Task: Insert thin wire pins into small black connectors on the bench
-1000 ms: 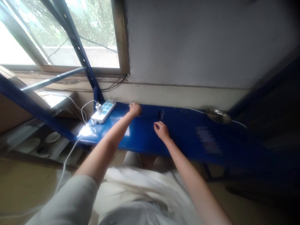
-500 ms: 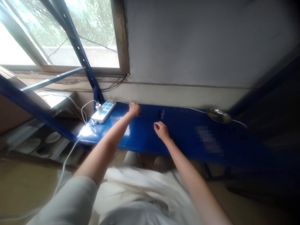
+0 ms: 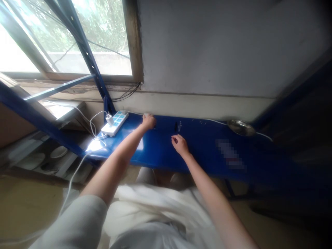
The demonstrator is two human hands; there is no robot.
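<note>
My left hand (image 3: 149,122) is at the far edge of the blue table (image 3: 160,152), its fingers curled downward. A small pale thing (image 3: 146,115) shows just behind the knuckles; what the fingers hold is hidden. Closer to me, my right hand (image 3: 181,144) hovers over the tabletop with thumb and forefinger pinched together. Anything in that pinch is too small to name. Just beyond it lie a small dark, narrow object (image 3: 176,126) and a little cluster of clear or silvery bits (image 3: 180,126).
A white power strip (image 3: 115,123) with a plugged-in charger (image 3: 109,119) sits on the left end, its cord trailing off the table. Tiny pieces (image 3: 202,122) lie along the back edge. A shiny metal dish (image 3: 241,127) stands at the right. Blue posts (image 3: 88,55) frame the table.
My right hand has shifted very slightly to the right, still pinched. My left hand has stayed in place.
</note>
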